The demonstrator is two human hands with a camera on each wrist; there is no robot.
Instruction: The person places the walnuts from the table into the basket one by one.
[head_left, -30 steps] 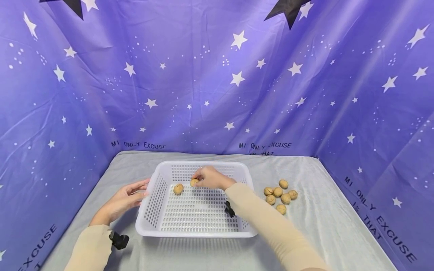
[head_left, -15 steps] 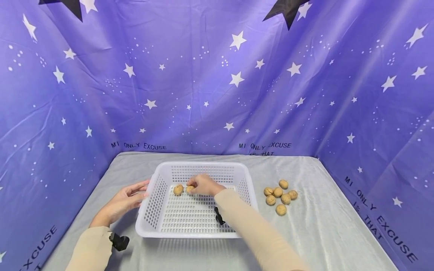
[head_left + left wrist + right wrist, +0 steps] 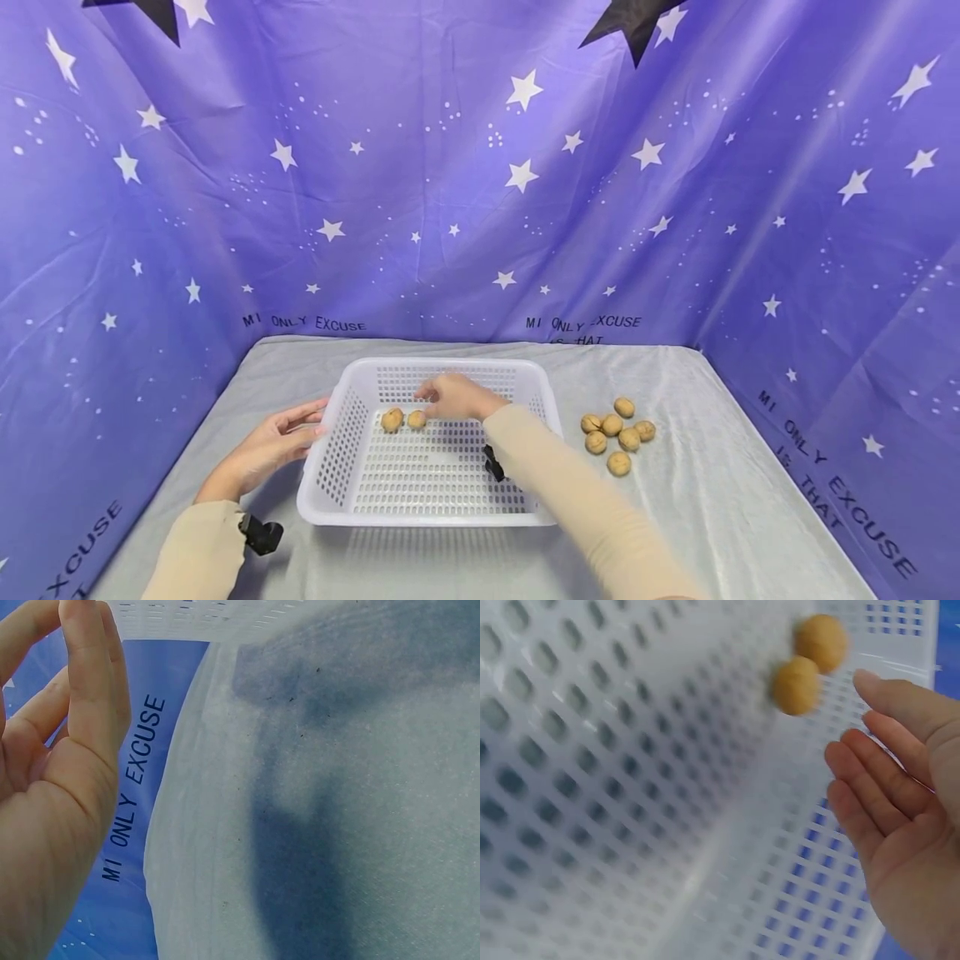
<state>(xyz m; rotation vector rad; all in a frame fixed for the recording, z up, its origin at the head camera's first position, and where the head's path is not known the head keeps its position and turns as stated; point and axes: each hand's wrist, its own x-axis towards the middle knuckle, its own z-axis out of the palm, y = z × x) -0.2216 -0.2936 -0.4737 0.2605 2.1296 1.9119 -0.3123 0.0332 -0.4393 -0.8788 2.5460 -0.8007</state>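
Two walnuts lie side by side on the floor of a white perforated plastic basket [image 3: 442, 520], toward its left back: one walnut [image 3: 392, 420] on the left, the other walnut [image 3: 416, 420] just right of it. Over the basket my right hand [image 3: 459, 396] hovers close to them, its fingers apart and loosely bent; the right wrist view shows nothing in the palm and a small space between the fingertips [image 3: 837, 755] and the walnuts. At the basket's left wall, my left hand [image 3: 273, 442] rests its extended fingers against the rim.
A loose group of several walnuts [image 3: 628, 439] sits on the grey cloth [image 3: 712, 517] to the right of the basket. Purple star-printed curtains [image 3: 450, 167] stand behind the table and on both sides.
My right hand moved left and nearer with a walnut, set it down beside the other one, let go and drew back slightly right. The left hand has stayed at the rim.
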